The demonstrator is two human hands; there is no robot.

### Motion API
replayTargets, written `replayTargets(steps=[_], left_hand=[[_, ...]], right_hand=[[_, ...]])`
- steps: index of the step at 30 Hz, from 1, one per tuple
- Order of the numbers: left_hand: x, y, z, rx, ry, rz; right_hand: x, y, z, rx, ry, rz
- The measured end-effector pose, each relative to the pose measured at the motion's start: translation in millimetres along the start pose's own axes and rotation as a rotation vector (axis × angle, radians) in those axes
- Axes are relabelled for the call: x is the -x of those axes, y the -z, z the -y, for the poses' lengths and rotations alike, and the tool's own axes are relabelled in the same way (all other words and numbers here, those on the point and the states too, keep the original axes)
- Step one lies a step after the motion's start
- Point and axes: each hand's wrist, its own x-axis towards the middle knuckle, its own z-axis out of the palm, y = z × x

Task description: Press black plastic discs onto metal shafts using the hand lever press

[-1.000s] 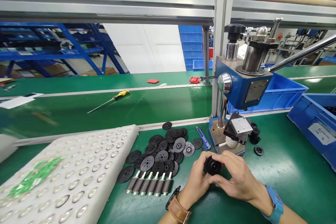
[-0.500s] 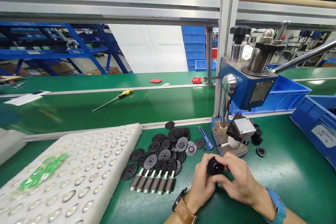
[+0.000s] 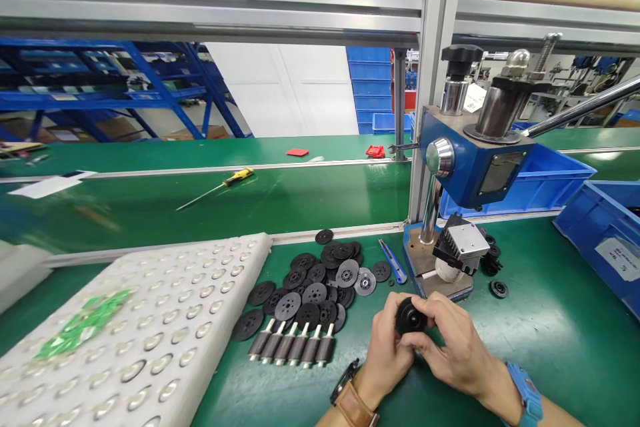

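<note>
A small round black wheel-like part (image 3: 411, 317), with a raised hub in its middle, is held up between both hands in front of the press. My left hand (image 3: 387, 340) grips its left side, the fingers closed around it. From the right, the thumb and forefinger of my right hand (image 3: 457, 343) pinch its edge. Left of the hands lies a pile of flat black discs (image 3: 315, 293), some of them greyer. Below that pile several dark rollers with white shafts (image 3: 293, 347) stand in a row.
A blue hand press (image 3: 475, 160) stands behind the hands, a fixture block (image 3: 465, 247) on its base. Beside it lie a blue utility knife (image 3: 393, 261) and black wheels (image 3: 499, 289). White foam tray (image 3: 240, 300) at left, yellow screwdriver (image 3: 239, 177) behind, blue bin (image 3: 600, 227) at right.
Both hands keep hold of the black part in nearly the same pose. The whole view has shifted very slightly.
</note>
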Motion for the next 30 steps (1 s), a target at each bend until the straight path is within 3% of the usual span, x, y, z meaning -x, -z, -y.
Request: replayTargets(steps=[13,18,21,24,27,30], left_hand=[[-0.3,2.1,6.2,0.039,-0.002,0.027],[-8.7,9.2,8.8,0.185,0.192,0.017],[-13.9,20.3,5.5,0.182,0.275,-0.066],[-22.2,32.1,-6.2,0.098,0.194,-0.217],[-43.5,36.4,-31.3,0.049,0.135,-0.348],[-79.6,28.5,-66.5,0.033,0.159,-0.292]], right_hand=[[-1.9,1.3,1.0,0.008,-0.017,-0.004],[-2.9,5.4,-1.4,0.046,-0.061,-0.030],[-4.9,13.2,-1.6,0.062,-0.044,-0.145],[-7.8,25.7,0.1,0.091,0.012,-0.324],[-10.2,39.8,0.7,0.190,0.005,-0.500],[-10.6,50.8,-3.8,0.232,-0.060,-0.608]])
